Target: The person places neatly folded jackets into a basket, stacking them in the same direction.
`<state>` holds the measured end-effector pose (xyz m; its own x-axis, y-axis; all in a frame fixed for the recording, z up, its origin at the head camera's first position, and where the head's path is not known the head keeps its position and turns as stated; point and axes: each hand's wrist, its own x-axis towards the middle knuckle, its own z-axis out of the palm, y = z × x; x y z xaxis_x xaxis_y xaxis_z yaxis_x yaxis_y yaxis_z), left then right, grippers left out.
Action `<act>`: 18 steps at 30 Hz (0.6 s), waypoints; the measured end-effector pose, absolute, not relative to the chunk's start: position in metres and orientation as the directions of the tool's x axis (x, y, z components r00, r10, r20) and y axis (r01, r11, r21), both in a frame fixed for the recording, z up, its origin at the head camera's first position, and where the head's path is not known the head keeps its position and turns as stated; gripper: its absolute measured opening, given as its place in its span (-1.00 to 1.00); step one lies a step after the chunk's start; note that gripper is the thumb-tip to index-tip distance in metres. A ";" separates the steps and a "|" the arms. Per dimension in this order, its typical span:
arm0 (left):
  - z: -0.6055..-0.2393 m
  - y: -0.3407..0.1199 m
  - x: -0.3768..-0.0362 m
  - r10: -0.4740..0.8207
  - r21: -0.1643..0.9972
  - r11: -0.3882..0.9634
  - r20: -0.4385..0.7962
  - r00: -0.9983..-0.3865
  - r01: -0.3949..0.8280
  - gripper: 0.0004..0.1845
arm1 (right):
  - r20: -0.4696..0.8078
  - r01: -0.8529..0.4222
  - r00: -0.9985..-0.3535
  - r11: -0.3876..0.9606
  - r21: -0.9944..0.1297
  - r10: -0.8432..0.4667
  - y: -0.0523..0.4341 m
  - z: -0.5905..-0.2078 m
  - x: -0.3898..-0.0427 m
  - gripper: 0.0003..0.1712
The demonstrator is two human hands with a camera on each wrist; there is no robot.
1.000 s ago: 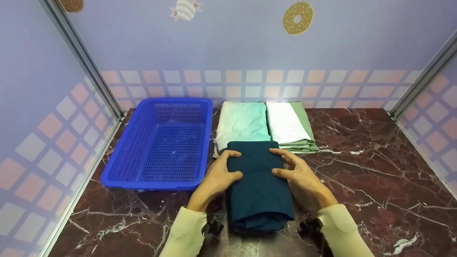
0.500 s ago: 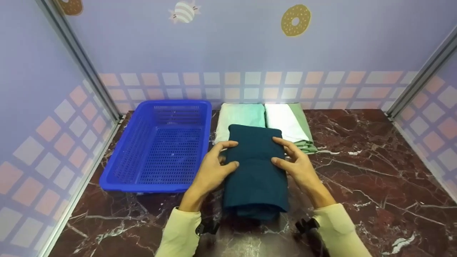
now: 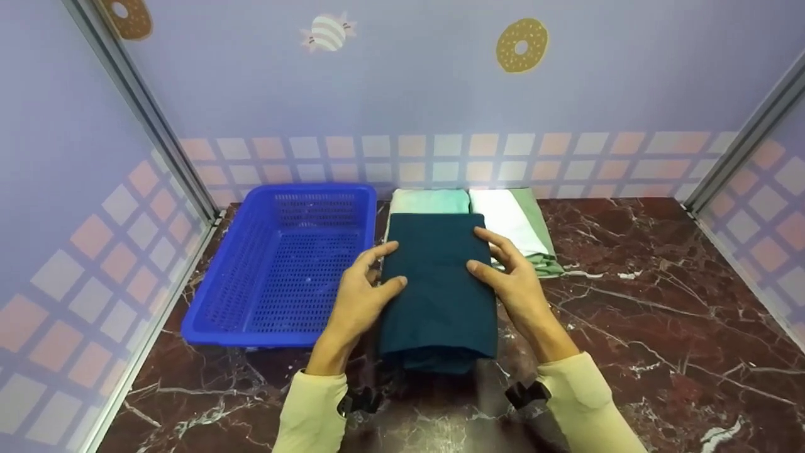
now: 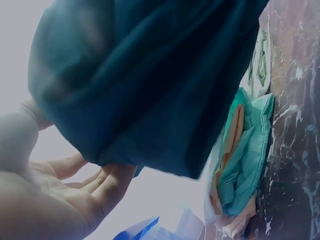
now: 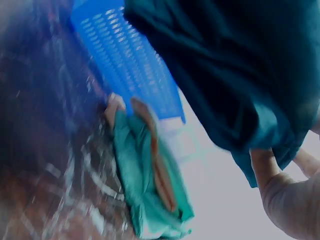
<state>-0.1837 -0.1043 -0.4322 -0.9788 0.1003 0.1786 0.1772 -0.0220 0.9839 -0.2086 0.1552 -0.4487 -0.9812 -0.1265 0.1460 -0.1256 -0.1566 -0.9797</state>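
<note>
Dark red marble worktop (image 3: 629, 327) carries a blue perforated plastic basket (image 3: 289, 258); beside it, left hand (image 3: 358, 302) and right hand (image 3: 512, 286) clasp a folded dark teal cloth (image 3: 437, 283), lifted above a folded mint-green towel (image 3: 429, 201).

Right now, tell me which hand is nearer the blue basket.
Left. The left hand grips the folded dark teal cloth on its side facing the blue basket; the right hand holds the cloth's far side.
</note>
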 end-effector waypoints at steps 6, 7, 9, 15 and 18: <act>-0.423 -0.117 -0.185 0.051 0.981 -0.096 0.173 -0.984 0.168 -0.36 | 0.202 -0.168 -0.969 -0.219 -0.961 -0.141 0.141 -0.435 -0.211 -0.26; -0.422 -0.119 -0.185 0.045 0.980 -0.103 0.173 -0.984 0.168 -0.36 | 0.205 -0.169 -0.968 -0.224 -0.960 -0.148 0.138 -0.434 -0.212 -0.26; -0.420 -0.125 -0.185 0.033 0.979 -0.108 0.175 -0.984 0.171 -0.35 | 0.207 -0.170 -0.966 -0.221 -0.960 -0.157 0.133 -0.432 -0.213 -0.26; -0.416 -0.141 -0.183 -0.008 0.978 -0.112 0.177 -0.984 0.177 -0.35 | 0.198 -0.158 -0.963 -0.212 -0.964 -0.185 0.114 -0.429 -0.218 -0.26; -0.413 -0.147 -0.184 -0.032 0.979 -0.111 0.170 -0.985 0.172 -0.34 | 0.193 -0.152 -0.963 -0.214 -0.965 -0.188 0.106 -0.428 -0.221 -0.25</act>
